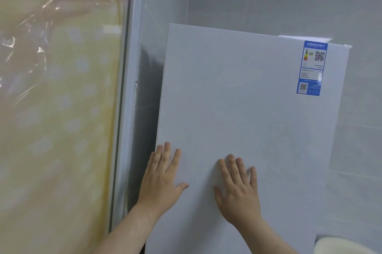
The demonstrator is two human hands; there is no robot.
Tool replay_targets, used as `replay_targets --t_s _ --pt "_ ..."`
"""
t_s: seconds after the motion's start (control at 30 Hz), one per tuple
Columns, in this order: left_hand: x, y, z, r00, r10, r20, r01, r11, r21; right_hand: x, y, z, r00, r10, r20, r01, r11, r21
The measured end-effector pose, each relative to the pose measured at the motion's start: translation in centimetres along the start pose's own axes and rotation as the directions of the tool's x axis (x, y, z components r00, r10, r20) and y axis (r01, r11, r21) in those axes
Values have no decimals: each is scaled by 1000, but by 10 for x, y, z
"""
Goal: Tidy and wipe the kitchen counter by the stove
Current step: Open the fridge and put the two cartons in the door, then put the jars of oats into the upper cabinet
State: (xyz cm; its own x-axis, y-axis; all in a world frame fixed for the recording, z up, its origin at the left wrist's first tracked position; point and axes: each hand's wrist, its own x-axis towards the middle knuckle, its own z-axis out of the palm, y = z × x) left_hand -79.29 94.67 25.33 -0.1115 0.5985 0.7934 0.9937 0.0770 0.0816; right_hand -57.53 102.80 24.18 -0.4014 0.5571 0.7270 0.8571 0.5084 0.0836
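A large white flat panel (248,98) stands upright against the grey tiled wall, with a blue energy label (312,67) stuck at its top right corner. My left hand (163,179) lies flat on the panel near its lower left edge, fingers straight and spread. My right hand (237,189) presses flat on the panel's lower middle, fingers straight too. Neither hand holds anything. The counter and stove are out of view.
A window (57,109) covered with yellow dotted film and crinkled clear plastic fills the left. Its white frame (128,88) runs top to bottom beside the panel. A cream rounded object (347,245) shows at the bottom right corner.
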Motion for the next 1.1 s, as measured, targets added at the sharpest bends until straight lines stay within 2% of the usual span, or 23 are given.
replay_targets --t_s 0.13,0.43,0.6,0.77,0.93,1.03,1.1 --pt "7 -2 18 996 45 74 -44 999 -14 -1 11 11 999 10 40 -9 999 -40" --pt "9 -5 56 999 34 16 -34 999 -38 0 19 30 996 -24 -90 23 1000 -20" --pt "11 -6 59 999 43 14 -42 998 -46 2 21 31 997 -16 -76 17 1000 6" --pt "8 2 50 999 19 50 -17 998 -57 0 15 21 1000 10 -4 -10 1000 17" --pt "-5 10 40 999 -8 46 12 996 -91 -5 6 -5 994 17 107 -31 990 137" --pt "-17 21 30 994 66 85 -38 955 -296 -16 7 -32 964 36 265 -119 944 307" --pt "-20 34 16 959 117 258 7 901 -433 -31 13 -47 938 129 322 -246 901 357"
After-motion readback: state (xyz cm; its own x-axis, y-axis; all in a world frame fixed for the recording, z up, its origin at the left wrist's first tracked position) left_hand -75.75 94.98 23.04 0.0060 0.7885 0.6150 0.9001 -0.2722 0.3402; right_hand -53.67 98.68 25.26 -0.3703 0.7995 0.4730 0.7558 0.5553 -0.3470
